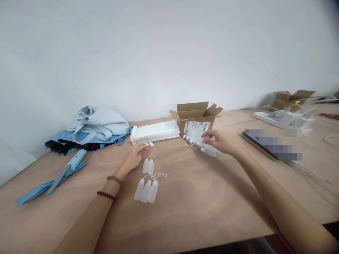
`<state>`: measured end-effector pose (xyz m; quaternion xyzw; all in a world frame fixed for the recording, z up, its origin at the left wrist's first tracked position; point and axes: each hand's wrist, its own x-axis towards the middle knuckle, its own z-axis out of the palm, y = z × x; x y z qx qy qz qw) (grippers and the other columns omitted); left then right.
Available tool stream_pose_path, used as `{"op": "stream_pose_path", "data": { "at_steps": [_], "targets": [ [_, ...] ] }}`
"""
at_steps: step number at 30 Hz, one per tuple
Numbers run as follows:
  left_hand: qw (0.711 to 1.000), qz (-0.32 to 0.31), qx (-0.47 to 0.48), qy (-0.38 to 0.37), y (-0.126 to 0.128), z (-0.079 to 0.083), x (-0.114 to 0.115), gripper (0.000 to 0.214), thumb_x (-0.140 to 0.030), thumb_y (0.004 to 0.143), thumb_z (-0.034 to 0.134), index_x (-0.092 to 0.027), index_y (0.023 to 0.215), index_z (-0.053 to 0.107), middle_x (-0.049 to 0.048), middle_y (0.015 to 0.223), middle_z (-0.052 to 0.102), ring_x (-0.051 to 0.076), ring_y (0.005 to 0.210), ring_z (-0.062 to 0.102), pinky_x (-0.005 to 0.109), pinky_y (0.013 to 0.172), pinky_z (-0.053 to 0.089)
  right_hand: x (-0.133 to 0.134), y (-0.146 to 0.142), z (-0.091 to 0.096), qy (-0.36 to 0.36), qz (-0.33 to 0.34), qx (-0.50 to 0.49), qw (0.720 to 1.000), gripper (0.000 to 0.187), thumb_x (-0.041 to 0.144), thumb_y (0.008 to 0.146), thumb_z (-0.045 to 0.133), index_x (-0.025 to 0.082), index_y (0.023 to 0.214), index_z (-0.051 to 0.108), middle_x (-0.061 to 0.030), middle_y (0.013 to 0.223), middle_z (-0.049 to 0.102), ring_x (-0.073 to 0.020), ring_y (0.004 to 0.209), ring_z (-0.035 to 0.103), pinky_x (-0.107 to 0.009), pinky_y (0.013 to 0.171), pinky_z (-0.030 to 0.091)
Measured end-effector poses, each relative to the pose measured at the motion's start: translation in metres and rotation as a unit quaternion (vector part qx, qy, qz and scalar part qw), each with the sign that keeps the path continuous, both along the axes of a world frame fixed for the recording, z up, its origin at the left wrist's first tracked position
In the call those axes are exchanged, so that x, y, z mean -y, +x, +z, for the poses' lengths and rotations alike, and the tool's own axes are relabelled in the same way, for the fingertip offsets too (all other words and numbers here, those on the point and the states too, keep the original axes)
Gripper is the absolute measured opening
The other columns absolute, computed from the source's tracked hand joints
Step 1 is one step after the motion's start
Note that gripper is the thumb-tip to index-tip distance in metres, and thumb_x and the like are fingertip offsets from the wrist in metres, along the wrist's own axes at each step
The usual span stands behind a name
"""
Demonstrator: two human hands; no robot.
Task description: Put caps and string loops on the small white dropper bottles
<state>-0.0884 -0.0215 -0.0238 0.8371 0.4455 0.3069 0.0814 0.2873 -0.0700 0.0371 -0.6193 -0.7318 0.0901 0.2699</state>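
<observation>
My left hand [134, 155] is at the front of a stack of white sleeves, fingers pinched on a small white piece [149, 144] with dark spots. Nearer me lie a pair of small frosted, bottle-shaped tags [147, 166] with cord loops, then a row of three more such tags [146, 190]. On the right, my right hand [215, 140] reaches over a heap of the same tags [193, 135]; its thumb and forefinger are curved, with a gap between the tips. Loose tags [209, 151] lie beneath that hand.
Behind the heap stands an open cardboard box [197, 114], beside the white stack [156, 130]. At left are a pale blue bag [103, 121] and a folded umbrella [77, 159]. A phone [267, 144], power strip [283, 119] and cables occupy the right, with another box [284, 100] behind.
</observation>
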Motion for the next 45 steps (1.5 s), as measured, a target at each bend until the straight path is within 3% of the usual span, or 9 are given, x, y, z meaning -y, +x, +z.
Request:
{"op": "stream_pose_path", "data": {
  "at_steps": [7, 14, 23, 27, 30, 33, 37, 45],
  "targets": [
    [1.0, 0.0, -0.021, 0.0, 0.001, -0.002, -0.001, 0.05, -0.001, 0.07, 0.035, -0.015, 0.106, 0.067, 0.0096, 0.115, 0.064, 0.021, 0.109, 0.056, 0.042, 0.101, 0.041, -0.009, 0.001, -0.012, 0.013, -0.002, 0.031, 0.999, 0.014, 0.021, 0.071, 0.064, 0.016, 0.083, 0.066, -0.0067, 0.089, 0.066, -0.0211, 0.084, 0.058, -0.029, 0.073, 0.042],
    [0.998, 0.01, -0.06, 0.005, 0.001, -0.003, 0.001, 0.048, -0.002, 0.072, 0.035, -0.015, 0.107, 0.067, 0.0088, 0.115, 0.065, 0.022, 0.108, 0.056, 0.042, 0.099, 0.041, -0.005, -0.006, -0.012, 0.043, 0.016, 0.076, 0.996, 0.011, 0.02, 0.07, 0.067, 0.017, 0.081, 0.066, -0.0068, 0.086, 0.064, -0.0236, 0.088, 0.056, -0.032, 0.077, 0.041],
    [0.998, 0.028, -0.046, -0.013, 0.003, -0.001, 0.005, 0.043, -0.009, 0.076, 0.037, -0.017, 0.102, 0.071, 0.0103, 0.116, 0.064, 0.024, 0.108, 0.056, 0.042, 0.099, 0.041, 0.001, -0.012, -0.009, 0.035, 0.035, 0.062, 0.997, 0.011, 0.018, 0.07, 0.067, 0.016, 0.081, 0.066, -0.0078, 0.089, 0.065, -0.0249, 0.09, 0.057, -0.034, 0.079, 0.043],
    [0.998, 0.042, -0.023, -0.038, 0.003, 0.001, 0.006, 0.041, -0.011, 0.078, 0.037, -0.016, 0.096, 0.073, 0.0094, 0.114, 0.065, 0.023, 0.108, 0.058, 0.041, 0.099, 0.042, 0.014, -0.035, -0.006, 0.054, 0.092, -0.009, 0.994, 0.004, 0.019, 0.077, 0.061, 0.018, 0.08, 0.063, -0.0054, 0.087, 0.067, -0.0215, 0.086, 0.059, -0.032, 0.076, 0.043],
    [0.997, 0.06, -0.013, -0.053, 0.003, 0.002, 0.007, 0.039, -0.011, 0.077, 0.038, -0.017, 0.091, 0.074, 0.0083, 0.112, 0.066, 0.022, 0.106, 0.059, 0.04, 0.098, 0.043, 0.033, -0.067, -0.011, 0.062, 0.167, -0.009, 0.984, 0.007, 0.017, 0.082, 0.055, 0.017, 0.079, 0.062, -0.0057, 0.081, 0.066, -0.0194, 0.08, 0.059, -0.03, 0.071, 0.043],
    [0.996, 0.056, -0.014, -0.066, 0.004, 0.002, 0.008, 0.038, -0.012, 0.076, 0.038, -0.015, 0.089, 0.074, 0.0087, 0.107, 0.068, 0.022, 0.103, 0.06, 0.038, 0.097, 0.044, 0.058, -0.105, -0.02, 0.049, 0.266, 0.007, 0.963, 0.013, 0.017, 0.086, 0.051, 0.017, 0.093, 0.062, -0.0062, 0.087, 0.065, -0.0175, 0.08, 0.058, -0.028, 0.071, 0.041],
    [0.996, 0.047, -0.007, -0.071, 0.006, 0.006, 0.011, 0.037, -0.013, 0.077, 0.038, -0.015, 0.088, 0.073, 0.0085, 0.102, 0.07, 0.021, 0.099, 0.062, 0.036, 0.093, 0.046, 0.086, -0.143, -0.027, 0.04, 0.343, 0.03, 0.938, 0.023, 0.024, 0.093, 0.043, 0.019, 0.111, 0.056, -0.007, 0.099, 0.064, -0.0182, 0.09, 0.057, -0.031, 0.078, 0.039],
    [0.993, 0.105, 0.009, -0.053, 0.01, 0.022, 0.022, 0.026, -0.026, 0.079, 0.049, -0.017, 0.087, 0.072, 0.0078, 0.092, 0.072, 0.022, 0.081, 0.064, 0.034, 0.075, 0.05, 0.094, -0.152, -0.032, 0.015, 0.391, 0.067, 0.918, 0.021, 0.03, 0.094, 0.042, 0.022, 0.106, 0.057, -0.0042, 0.09, 0.063, -0.0161, 0.082, 0.057, -0.03, 0.078, 0.038]
  ]
}}
